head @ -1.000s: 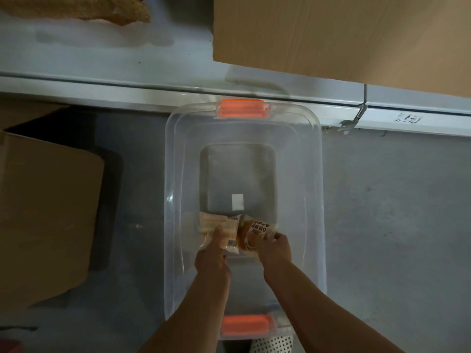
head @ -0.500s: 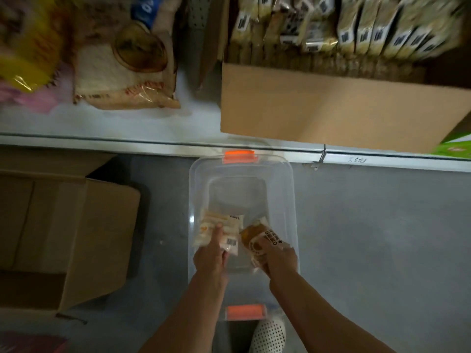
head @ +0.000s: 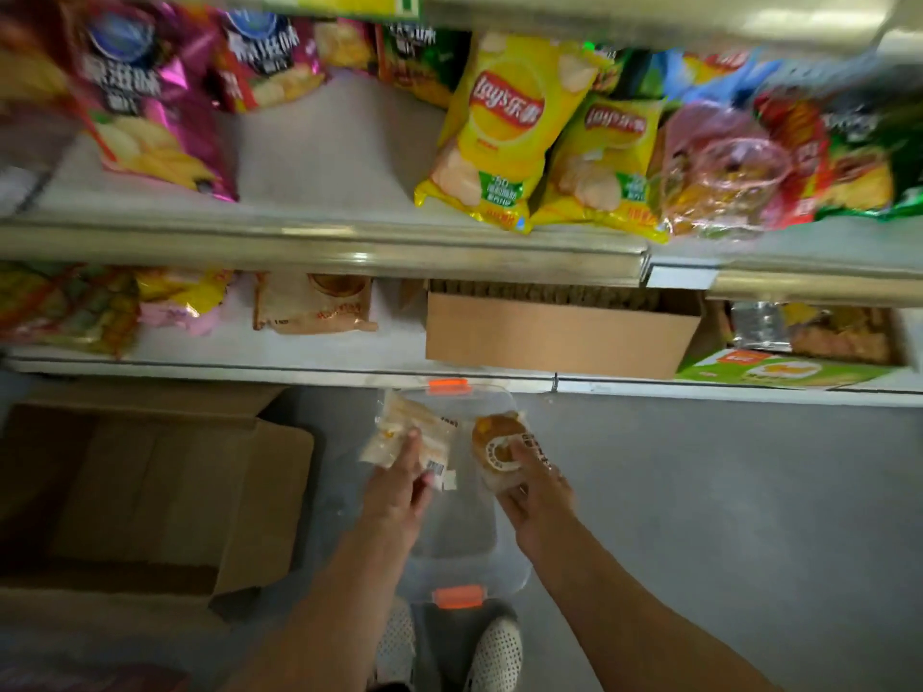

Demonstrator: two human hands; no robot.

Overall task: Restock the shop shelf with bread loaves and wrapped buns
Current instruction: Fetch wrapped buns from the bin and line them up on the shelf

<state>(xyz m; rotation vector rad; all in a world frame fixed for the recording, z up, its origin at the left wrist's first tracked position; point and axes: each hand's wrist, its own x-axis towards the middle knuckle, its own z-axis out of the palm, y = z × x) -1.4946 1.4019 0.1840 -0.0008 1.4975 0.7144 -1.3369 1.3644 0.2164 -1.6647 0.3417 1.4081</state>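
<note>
Floor: grey concrete (head: 724,516), dim, running up to the foot of the shelving.
Lower shelf: white board (head: 200,357) holding a bagged bread loaf (head: 312,304), an open brown carton (head: 554,332) and a green-and-white box (head: 779,372).
Upper shelf: metal-edged ledge (head: 324,242) crowded with crisp bags — yellow ones (head: 499,127) in the middle, a pink one (head: 150,107) to the left; the far right is blurred.
Floor clutter: an open cardboard box (head: 165,491) at the left, a clear tub (head: 509,566) with orange latches between the person's white shoes and the shelf.
Left hand (head: 394,496): fingers clasp a pale wrapped bun pack (head: 409,437), held above the tub.
Right hand (head: 537,491): grasping a round wrapped bun (head: 499,444) from beneath, just beside the other pack.
Change: half a second back both packs sat low inside the tub; now they are lifted above its rim, and the view has tipped up — the crisp shelf has come into sight.
</note>
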